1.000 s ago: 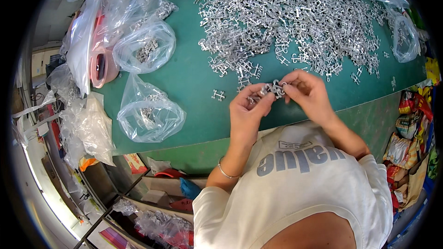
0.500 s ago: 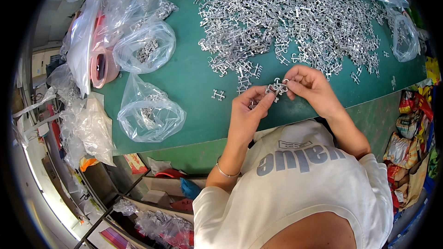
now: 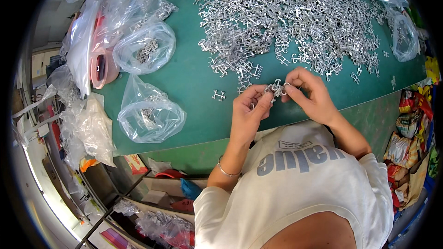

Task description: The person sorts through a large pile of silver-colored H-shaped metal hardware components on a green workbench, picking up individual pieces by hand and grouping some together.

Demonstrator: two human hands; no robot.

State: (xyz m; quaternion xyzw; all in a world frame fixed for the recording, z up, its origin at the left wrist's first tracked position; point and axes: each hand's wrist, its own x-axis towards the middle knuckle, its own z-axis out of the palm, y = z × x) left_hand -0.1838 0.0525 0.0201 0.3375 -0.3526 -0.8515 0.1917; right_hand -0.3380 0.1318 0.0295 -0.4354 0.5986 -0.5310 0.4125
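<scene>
A small cluster of silvery metal parts [image 3: 276, 88] sits between the fingertips of both hands, lifted just above the green surface [image 3: 194, 83] near its front edge. The parts are shiny, cross-like pieces with short prongs, bunched together so single shapes are hard to tell apart. The left fingers [image 3: 263, 101] pinch the cluster from below left, the right fingers [image 3: 295, 85] from the right.

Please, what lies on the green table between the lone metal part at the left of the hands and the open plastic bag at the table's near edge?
In the head view, only bare green table lies between the lone metal part and the open plastic bag.
</scene>
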